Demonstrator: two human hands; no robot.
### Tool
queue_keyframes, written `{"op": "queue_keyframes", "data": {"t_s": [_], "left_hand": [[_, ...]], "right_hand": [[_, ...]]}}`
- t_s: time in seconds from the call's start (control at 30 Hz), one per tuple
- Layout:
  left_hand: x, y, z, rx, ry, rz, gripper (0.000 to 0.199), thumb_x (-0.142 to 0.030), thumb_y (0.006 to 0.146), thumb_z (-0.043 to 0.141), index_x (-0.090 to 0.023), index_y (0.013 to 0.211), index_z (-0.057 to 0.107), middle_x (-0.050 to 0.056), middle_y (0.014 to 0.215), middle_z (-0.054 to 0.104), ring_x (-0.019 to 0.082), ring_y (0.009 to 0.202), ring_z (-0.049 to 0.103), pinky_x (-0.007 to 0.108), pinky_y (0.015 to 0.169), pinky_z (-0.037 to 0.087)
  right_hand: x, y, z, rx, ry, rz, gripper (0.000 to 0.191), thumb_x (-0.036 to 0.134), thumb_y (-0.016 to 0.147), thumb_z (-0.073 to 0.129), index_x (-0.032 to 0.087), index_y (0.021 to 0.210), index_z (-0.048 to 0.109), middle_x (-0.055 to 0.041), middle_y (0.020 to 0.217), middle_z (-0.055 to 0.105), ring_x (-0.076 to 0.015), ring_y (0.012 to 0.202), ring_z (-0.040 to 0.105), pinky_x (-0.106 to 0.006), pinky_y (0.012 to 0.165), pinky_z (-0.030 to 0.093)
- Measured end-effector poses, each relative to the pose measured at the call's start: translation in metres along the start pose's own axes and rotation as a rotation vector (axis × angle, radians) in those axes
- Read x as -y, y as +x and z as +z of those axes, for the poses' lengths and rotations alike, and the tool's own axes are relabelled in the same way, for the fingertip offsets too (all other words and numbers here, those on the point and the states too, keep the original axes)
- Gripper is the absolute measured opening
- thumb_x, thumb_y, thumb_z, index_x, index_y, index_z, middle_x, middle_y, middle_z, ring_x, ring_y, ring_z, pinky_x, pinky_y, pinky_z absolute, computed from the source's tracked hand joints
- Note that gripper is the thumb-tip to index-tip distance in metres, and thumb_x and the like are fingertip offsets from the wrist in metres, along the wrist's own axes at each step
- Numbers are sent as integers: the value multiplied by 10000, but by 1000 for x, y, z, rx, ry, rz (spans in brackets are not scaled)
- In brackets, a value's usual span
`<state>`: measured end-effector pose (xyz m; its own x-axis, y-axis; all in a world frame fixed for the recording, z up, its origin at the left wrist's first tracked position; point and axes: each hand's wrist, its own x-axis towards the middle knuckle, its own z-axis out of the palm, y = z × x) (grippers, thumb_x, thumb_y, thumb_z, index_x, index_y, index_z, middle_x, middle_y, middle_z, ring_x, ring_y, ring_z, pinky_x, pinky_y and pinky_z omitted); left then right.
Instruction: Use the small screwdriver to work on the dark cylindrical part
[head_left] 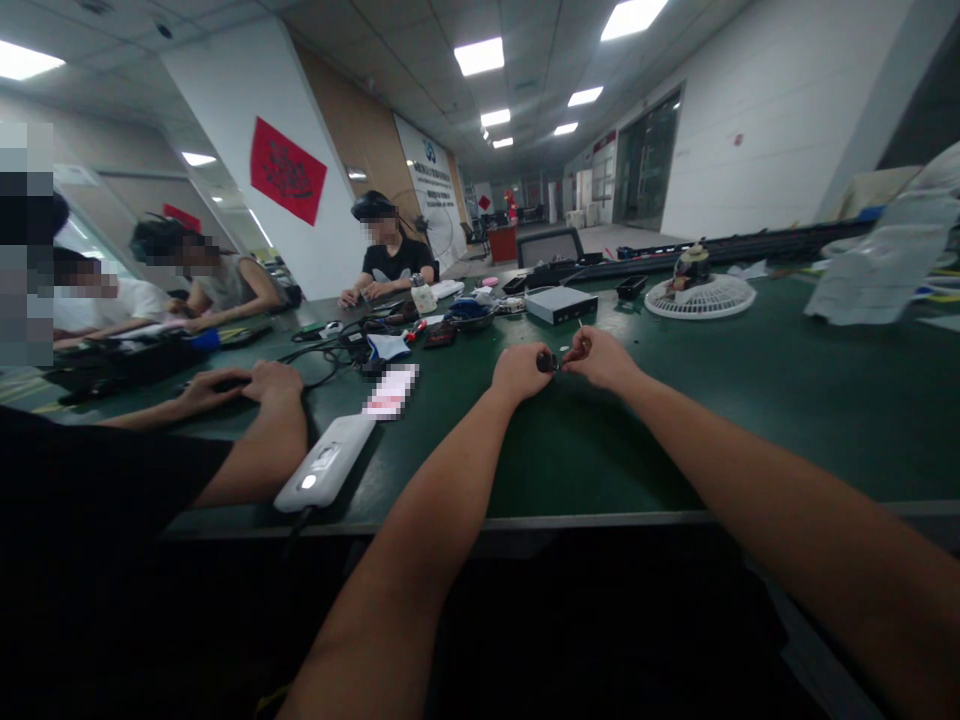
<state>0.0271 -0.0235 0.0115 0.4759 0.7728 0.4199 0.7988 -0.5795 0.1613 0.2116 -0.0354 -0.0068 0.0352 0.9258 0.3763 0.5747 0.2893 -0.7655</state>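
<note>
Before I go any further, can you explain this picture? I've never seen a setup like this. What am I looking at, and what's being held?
There's no machine here. A camera worn on a person's head took this one picture, looking forward and down. The two bare arms reaching out are that person's own. Their left hand and right hand pinch a small dark object between them; it's too small to identify. They're at a long green table holding a gray box, a round white fan, and black cables. Another person's hand rests on the table nearby.
</note>
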Motion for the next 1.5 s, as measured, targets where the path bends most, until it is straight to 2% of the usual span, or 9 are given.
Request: {"op": "queue_keyframes", "data": {"t_s": [0.23, 0.63, 1.0, 1.2, 1.37, 1.5], "left_hand": [[-6, -1, -3, 31, -44, 104, 267, -303, 792, 692, -233, 1046, 731, 60, 1001, 760, 240, 968, 693, 335, 881, 522], [-7, -1, -4, 31, -61, 189, 254, -289, 804, 663, -208, 1037, 724, 64, 993, 760, 225, 943, 690, 332, 876, 515], [-5, 0, -4, 21, -49, 224, 233, -262, 808, 647, -215, 1023, 723, 61, 1003, 758, 223, 954, 690, 330, 893, 508], [-8, 0, -4, 9, -19, 128, 265, -307, 815, 662, -231, 1063, 718, 67, 1024, 755, 238, 968, 687, 341, 885, 520], [-7, 0, -2, -27, 14, 5, 271, -325, 812, 673, -253, 1071, 715, 74, 1011, 750, 264, 972, 684, 374, 885, 528], [-2, -1, -1, -47, 30, -88, 292, -336, 813, 677, -248, 1089, 710, 89, 1032, 743, 279, 981, 678, 388, 878, 532]], "right_hand": [[-1, 3, -2, -31, 110, -61, 405, 83, 620, 764, 237, 812, 442, 13, 786, 723, -181, 760, 708, -296, 717, 528], [3, -4, -4, -22, -50, 12, 373, 169, 630, 802, 234, 801, 476, 27, 722, 666, -162, 689, 649, -272, 613, 445], [4, -6, -4, 10, -118, 22, 352, 266, 644, 822, 226, 821, 521, 11, 741, 663, -179, 713, 648, -295, 631, 439], [3, -4, -2, -51, -143, 6, 280, 298, 744, 765, 215, 910, 555, -27, 822, 702, -188, 754, 665, -291, 642, 461], [6, -1, -2, -78, 23, 53, 124, 309, 952, 537, 212, 1029, 544, -31, 829, 725, -145, 628, 660, -266, 592, 482], [13, -3, -5, -97, 151, -4, 271, 450, 1007, 437, 218, 1061, 567, -33, 758, 701, -143, 560, 638, -256, 545, 480]]}}
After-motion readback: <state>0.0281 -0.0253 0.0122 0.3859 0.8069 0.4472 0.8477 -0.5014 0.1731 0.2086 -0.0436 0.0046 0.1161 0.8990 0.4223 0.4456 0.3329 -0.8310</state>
